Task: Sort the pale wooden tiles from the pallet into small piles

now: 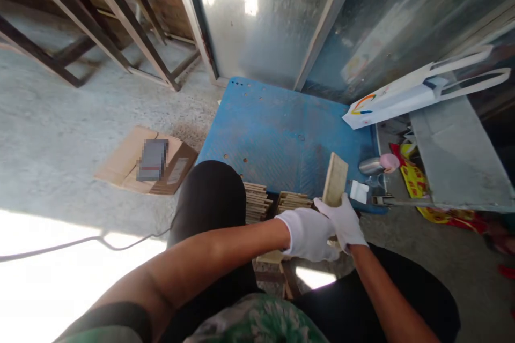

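A flat wooden board (336,178) stands tilted up over the near right edge of the blue table. My right hand (345,224), in a white glove, is closed around its lower part, with the thumb across its face. My left hand (308,233), also gloved in white, is pressed against the right one. Its fingers curl at the board's lower end, partly hidden. Just beyond my left hand lie two stacks of thin wooden slats, a left stack (256,201) and a right stack (293,201), at the table's near edge.
The blue table (277,128) has small holes. A white paper bag (394,99), a metal flask with a pink lid (372,165) and white paper (359,191) are at its right. A cardboard box (177,158) bearing a blurred dark object lies left; a cable (116,246) crosses the floor.
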`<act>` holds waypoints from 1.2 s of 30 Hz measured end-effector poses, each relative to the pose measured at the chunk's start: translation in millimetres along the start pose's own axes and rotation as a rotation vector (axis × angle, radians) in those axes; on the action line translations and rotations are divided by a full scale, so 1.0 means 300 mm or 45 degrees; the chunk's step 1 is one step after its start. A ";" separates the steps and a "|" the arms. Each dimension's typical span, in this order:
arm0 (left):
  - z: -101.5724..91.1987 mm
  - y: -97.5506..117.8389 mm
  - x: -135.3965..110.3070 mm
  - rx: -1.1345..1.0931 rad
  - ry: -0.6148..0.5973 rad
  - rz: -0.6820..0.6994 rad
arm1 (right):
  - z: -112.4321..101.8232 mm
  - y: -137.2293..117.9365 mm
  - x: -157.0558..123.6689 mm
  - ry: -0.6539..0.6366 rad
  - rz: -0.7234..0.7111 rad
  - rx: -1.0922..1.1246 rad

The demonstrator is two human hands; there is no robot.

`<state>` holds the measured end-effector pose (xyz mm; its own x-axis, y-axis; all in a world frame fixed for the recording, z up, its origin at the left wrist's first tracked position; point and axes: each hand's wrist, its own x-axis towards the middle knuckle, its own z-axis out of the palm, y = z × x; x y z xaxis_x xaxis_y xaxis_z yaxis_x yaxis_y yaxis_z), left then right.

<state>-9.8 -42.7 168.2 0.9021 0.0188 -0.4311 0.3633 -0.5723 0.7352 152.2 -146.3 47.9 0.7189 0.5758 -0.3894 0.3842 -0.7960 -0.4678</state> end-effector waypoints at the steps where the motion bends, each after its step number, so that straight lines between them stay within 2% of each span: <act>1: -0.005 -0.003 0.023 0.091 -0.060 -0.012 | -0.015 -0.014 0.032 0.006 0.004 -0.018; 4: 0.011 -0.037 0.094 0.224 -0.181 -0.022 | -0.054 -0.068 0.120 0.052 0.034 -0.102; 7: 0.057 -0.078 0.155 0.334 -0.257 -0.099 | -0.067 -0.123 0.204 0.075 0.088 -0.233; 9: 0.084 -0.087 0.181 0.409 -0.371 -0.108 | -0.056 -0.145 0.262 0.066 0.118 -0.288; 12: 0.107 -0.070 0.199 0.383 -0.489 0.012 | -0.019 -0.150 0.348 0.040 0.178 -0.372; 14: 0.118 -0.050 0.203 0.345 -0.507 0.053 | 0.009 -0.146 0.400 0.020 0.224 -0.448; 17: 0.145 -0.029 0.203 0.324 -0.460 0.007 | 0.042 -0.142 0.459 -0.009 0.263 -0.536; 20: 0.175 -0.024 0.196 0.398 -0.340 -0.017 | 0.064 -0.146 0.498 -0.045 0.294 -0.577; 22: 0.183 -0.025 0.190 0.431 -0.318 0.003 | 0.074 -0.150 0.516 -0.056 0.301 -0.589; 30: 0.141 -0.034 0.226 0.270 -0.480 -0.009 | 0.123 -0.152 0.549 -0.007 0.269 -0.574; 36: 0.132 -0.047 0.230 0.229 -0.488 0.017 | 0.161 -0.150 0.572 0.004 0.330 -0.604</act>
<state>38.3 -65.7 107.4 0.7422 -0.2764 -0.6105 0.2752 -0.7050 0.6536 230.3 -2.6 -36.1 0.8264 0.3494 -0.4415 0.4130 -0.9092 0.0535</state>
